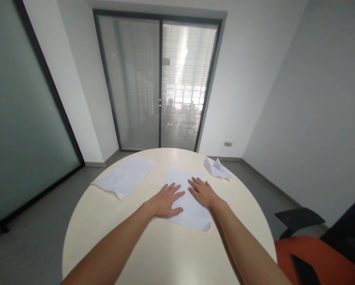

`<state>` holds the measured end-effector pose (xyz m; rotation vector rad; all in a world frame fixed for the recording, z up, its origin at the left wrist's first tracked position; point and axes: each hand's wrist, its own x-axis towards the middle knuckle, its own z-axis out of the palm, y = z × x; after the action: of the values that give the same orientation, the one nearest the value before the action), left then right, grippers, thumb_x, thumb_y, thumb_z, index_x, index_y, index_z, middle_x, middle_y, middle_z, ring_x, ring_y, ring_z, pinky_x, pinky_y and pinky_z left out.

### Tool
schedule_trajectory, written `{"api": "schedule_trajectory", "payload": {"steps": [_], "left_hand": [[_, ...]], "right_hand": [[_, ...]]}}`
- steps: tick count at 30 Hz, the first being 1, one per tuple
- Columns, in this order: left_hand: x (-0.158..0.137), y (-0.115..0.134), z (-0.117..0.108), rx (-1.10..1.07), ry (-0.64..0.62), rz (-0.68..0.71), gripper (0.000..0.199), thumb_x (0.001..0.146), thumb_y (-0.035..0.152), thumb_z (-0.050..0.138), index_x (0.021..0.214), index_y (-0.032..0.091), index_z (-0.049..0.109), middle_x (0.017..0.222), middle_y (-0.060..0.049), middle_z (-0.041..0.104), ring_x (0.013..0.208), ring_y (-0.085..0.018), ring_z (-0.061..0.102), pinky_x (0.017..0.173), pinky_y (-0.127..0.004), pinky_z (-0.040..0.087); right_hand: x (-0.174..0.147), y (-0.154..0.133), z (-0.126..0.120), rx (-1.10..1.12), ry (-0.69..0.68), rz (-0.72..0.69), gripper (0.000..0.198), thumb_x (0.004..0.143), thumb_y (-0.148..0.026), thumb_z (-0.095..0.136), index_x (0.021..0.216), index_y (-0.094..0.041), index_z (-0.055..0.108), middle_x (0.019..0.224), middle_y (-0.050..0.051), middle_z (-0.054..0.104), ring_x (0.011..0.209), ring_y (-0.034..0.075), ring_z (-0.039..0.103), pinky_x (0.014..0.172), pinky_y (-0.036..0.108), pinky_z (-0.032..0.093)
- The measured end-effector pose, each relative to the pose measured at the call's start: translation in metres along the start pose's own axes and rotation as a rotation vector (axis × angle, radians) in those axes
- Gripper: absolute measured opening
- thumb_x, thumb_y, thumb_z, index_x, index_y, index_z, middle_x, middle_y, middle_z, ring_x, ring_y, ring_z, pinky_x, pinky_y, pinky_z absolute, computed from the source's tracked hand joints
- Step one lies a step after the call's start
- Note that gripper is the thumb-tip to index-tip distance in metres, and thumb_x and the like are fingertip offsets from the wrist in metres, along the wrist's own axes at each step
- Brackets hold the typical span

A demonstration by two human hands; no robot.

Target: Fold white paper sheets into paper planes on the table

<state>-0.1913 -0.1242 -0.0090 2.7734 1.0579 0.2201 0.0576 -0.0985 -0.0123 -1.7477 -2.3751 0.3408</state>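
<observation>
A white sheet of paper (191,213) lies flat in front of me, its near right corner slightly curled. My left hand (169,201) rests palm down on its left side, fingers spread. On the right side of the same sheet lies my right hand (204,192), also palm down with the fingers stretched out. Neither hand grips anything. Parts of the sheet are hidden under both hands. To the left is a second, creased sheet of paper (126,176). A folded paper boat (217,169) sits near the far right edge.
Everything lies on a round cream table (171,253). At the right stands an office chair (317,257) with an orange seat and black armrests, close to the table's edge. Beyond the table is a glass partition (159,83) with blinds, between white walls.
</observation>
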Motion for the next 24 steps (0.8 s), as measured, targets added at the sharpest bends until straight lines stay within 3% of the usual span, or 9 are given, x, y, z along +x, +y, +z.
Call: {"api": "schedule_trajectory", "payload": {"steps": [4,7,13,24], "left_hand": [[0.0,-0.001,-0.001,-0.013,0.0,0.046,0.072,0.087,0.06,0.053,0.15,0.031,0.035,0.163,-0.008,0.022,0.15,-0.035,0.017,0.12,-0.057,0.016],[-0.001,0.001,-0.003,-0.028,-0.006,0.092,0.073,0.084,0.061,0.057,0.149,0.032,0.038,0.162,-0.008,0.025,0.149,-0.036,0.02,0.119,-0.057,0.018],[0.001,0.014,-0.007,-0.043,-0.04,0.203,0.077,0.081,0.066,0.06,0.146,0.03,0.042,0.161,-0.009,0.028,0.147,-0.036,0.024,0.118,-0.058,0.019],[0.003,0.016,0.001,-0.07,-0.054,0.17,0.086,0.083,0.076,0.048,0.153,0.029,0.03,0.164,-0.01,0.016,0.151,-0.035,0.011,0.12,-0.059,0.011]], "right_hand": [[-0.001,0.002,-0.003,-0.06,0.071,0.085,0.061,0.099,-0.055,0.031,0.149,-0.021,0.041,0.158,0.012,0.033,0.147,0.033,0.025,0.116,0.061,0.013],[0.0,0.001,-0.003,-0.053,0.13,0.022,0.056,0.1,-0.052,0.032,0.144,-0.022,0.049,0.154,0.013,0.041,0.143,0.031,0.033,0.116,0.058,0.015],[0.006,-0.002,0.003,0.039,0.001,-0.132,0.058,0.101,-0.052,0.028,0.151,-0.025,0.039,0.16,0.007,0.031,0.149,0.028,0.022,0.118,0.053,0.015],[0.007,0.01,0.001,-0.061,0.059,0.137,0.064,0.1,-0.053,0.031,0.153,-0.018,0.034,0.161,0.012,0.025,0.149,0.033,0.018,0.117,0.057,0.016]]}}
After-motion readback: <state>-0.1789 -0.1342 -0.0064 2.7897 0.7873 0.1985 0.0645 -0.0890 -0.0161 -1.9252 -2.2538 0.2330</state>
